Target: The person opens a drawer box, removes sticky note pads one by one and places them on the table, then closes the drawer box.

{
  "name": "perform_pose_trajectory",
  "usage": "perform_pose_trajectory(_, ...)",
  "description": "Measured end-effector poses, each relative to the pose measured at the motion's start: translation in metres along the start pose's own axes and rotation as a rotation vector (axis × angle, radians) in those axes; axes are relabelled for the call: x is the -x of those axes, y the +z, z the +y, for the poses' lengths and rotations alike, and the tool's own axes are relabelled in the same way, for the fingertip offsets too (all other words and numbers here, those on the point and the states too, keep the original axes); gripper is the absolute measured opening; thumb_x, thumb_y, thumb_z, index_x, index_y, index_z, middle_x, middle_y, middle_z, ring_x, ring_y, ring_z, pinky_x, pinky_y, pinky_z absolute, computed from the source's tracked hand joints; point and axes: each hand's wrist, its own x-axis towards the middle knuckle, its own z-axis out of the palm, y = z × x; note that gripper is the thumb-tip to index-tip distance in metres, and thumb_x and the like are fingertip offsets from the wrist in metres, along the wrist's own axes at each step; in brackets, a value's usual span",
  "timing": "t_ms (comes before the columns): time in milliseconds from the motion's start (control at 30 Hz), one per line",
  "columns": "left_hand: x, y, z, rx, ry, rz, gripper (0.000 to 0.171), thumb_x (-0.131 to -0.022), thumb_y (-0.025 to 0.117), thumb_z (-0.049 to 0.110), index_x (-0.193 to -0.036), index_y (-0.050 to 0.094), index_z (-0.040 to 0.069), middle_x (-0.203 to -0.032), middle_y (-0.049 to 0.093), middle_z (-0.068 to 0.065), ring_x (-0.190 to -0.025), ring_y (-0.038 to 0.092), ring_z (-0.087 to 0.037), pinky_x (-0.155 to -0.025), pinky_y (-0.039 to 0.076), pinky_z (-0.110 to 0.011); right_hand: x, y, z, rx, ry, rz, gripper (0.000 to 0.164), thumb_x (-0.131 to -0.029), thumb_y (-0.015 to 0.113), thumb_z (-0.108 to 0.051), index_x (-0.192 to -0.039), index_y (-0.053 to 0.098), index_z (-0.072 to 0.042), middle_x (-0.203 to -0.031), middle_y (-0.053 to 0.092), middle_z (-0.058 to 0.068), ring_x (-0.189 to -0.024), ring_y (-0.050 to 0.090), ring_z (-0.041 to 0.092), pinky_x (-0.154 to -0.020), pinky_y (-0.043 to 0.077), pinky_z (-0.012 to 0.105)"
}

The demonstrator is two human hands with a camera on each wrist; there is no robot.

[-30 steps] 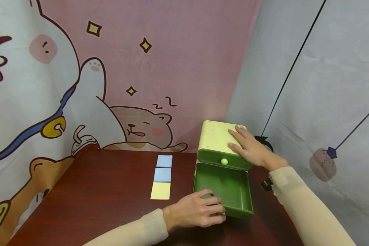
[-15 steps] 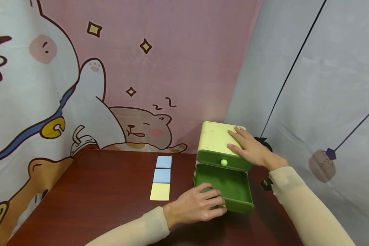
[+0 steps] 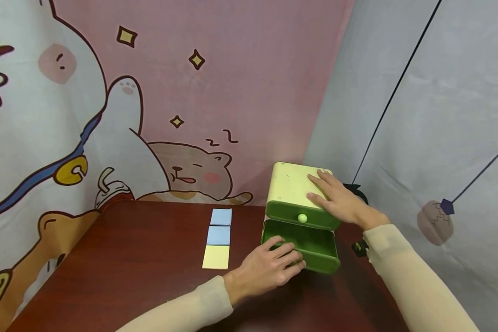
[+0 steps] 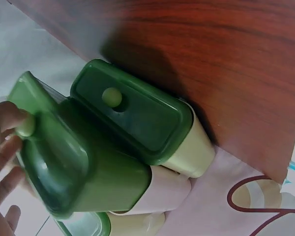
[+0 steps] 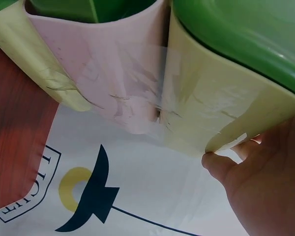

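Observation:
A small stacked drawer cabinet (image 3: 290,184) with cream and pink casings and green drawers stands at the back right of the table. Its middle drawer (image 3: 321,263) is partly pulled out, and the inside that shows is bare green. My left hand (image 3: 267,269) is at the front of this drawer, with fingers curled about its round light-green knob (image 4: 26,125). On the cabinet's top my right hand (image 3: 340,200) lies with fingers spread, its thumb toward the front edge. The top drawer, with its own knob (image 3: 302,218), is closed, and so is the bottom drawer (image 4: 132,110).
Left of the cabinet, two blue sticky-note pads (image 3: 218,235) and a yellow pad (image 3: 216,257) lie in a row on the dark red table (image 3: 141,263). A printed cloth (image 3: 249,92) hangs behind. A small dark object (image 3: 360,248) shows beside the right sleeve.
The middle drawer has slid inward, away from me, with my left hand moving along at its front. My right hand has stayed on the cabinet's top.

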Motion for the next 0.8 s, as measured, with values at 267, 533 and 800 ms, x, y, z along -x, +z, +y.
perform_pose_trajectory(267,-0.006,0.000,0.003,0.028,-0.113,-0.121,0.028,-0.113,0.077,0.027,-0.138,0.085,0.035,-0.131,0.080,0.018,-0.118,0.074,-0.007,-0.106,0.058,-0.028,0.001,0.001,-0.001,-0.008,0.006,0.007,0.079,-0.122,0.046,-0.061,-0.187,0.028,-0.020,-0.197,0.009,0.021,-0.182,0.006,0.056,-0.139,0.017,0.084)
perform_pose_trajectory(533,-0.008,0.013,0.001,0.083,-0.147,-0.155,0.030,-0.109,0.082,0.023,-0.137,0.084,0.031,-0.131,0.079,0.012,-0.113,0.078,-0.006,-0.097,0.062,-0.023,0.002,0.002,0.000,-0.001,0.008,0.004,0.079,-0.122,0.046,-0.061,-0.187,0.028,-0.020,-0.197,0.009,0.022,-0.182,0.007,0.056,-0.138,0.019,0.085)
perform_pose_trajectory(800,-0.012,0.023,-0.003,0.099,-0.165,-0.132,0.026,-0.109,0.083,0.019,-0.133,0.082,0.026,-0.129,0.077,0.006,-0.097,0.077,-0.004,-0.083,0.063,-0.018,0.001,0.001,0.000,-0.002,0.000,0.012,0.079,-0.122,0.046,-0.060,-0.187,0.028,-0.020,-0.197,0.009,0.022,-0.181,0.007,0.057,-0.138,0.018,0.086)
